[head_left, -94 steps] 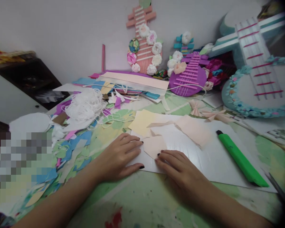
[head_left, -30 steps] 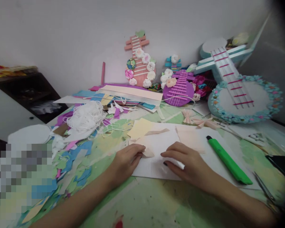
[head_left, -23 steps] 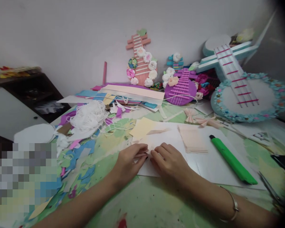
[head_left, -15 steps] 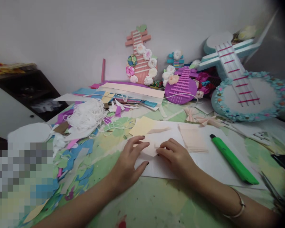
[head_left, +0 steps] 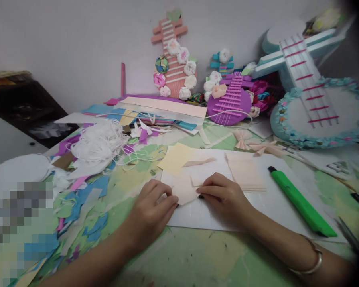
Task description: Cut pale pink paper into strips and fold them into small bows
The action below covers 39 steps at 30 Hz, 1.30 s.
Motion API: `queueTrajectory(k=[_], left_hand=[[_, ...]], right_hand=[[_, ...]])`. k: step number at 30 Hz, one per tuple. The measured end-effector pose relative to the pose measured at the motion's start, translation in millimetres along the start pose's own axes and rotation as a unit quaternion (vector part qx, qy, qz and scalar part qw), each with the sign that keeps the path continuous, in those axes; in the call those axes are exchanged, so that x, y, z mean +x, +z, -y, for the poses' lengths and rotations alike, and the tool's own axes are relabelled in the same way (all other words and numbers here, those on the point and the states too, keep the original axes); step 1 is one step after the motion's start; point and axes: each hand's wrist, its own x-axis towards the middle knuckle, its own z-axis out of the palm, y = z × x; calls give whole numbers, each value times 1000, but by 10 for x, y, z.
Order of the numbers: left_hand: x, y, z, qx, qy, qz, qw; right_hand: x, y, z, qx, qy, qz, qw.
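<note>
A small piece of pale peach paper (head_left: 184,193) lies between my hands, over a white board (head_left: 185,217). My left hand (head_left: 154,205) pinches its left lower edge with thumb and fingers. Its right corner, where a narrow strip looks folded over, is pinched by my right hand (head_left: 224,199). Just behind are a yellow paper sheet (head_left: 174,157) and a curled peach strip (head_left: 199,161). To the right of these, a stack of peach paper squares (head_left: 248,173) rests on the board.
A green marker-shaped tool (head_left: 302,201) lies on the board's right side. Tangled white string (head_left: 97,141) and coloured paper scraps (head_left: 89,217) cover the left. Decorated model instruments, one peach (head_left: 176,75), one purple (head_left: 230,105), one pale blue (head_left: 323,107), stand along the back.
My left hand, spread open earlier, has closed onto the peach paper's left edge. My right hand keeps its pinch. The whole view has shifted slightly.
</note>
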Motion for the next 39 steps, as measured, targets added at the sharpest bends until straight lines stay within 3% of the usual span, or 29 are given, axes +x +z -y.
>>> queueTrajectory(k=[3,9,21,28,39], left_hand=[[-13,17,27,-26,9,10,1000],[-8,10,43,-79,-37,26,996],[9,22,39,-7,9,27,1000],[68,45,54,-42,-68,4,997],[42,116,66,-15,-120,9,993]], right_hand=[[3,-1,12,4,-7,5,1000],[17,-20,-1,32,7,24,999],[100,-89,46,50,114,93,988],[122,-95,88,43,133,107,984],[142,-57,114,36,151,89,984]])
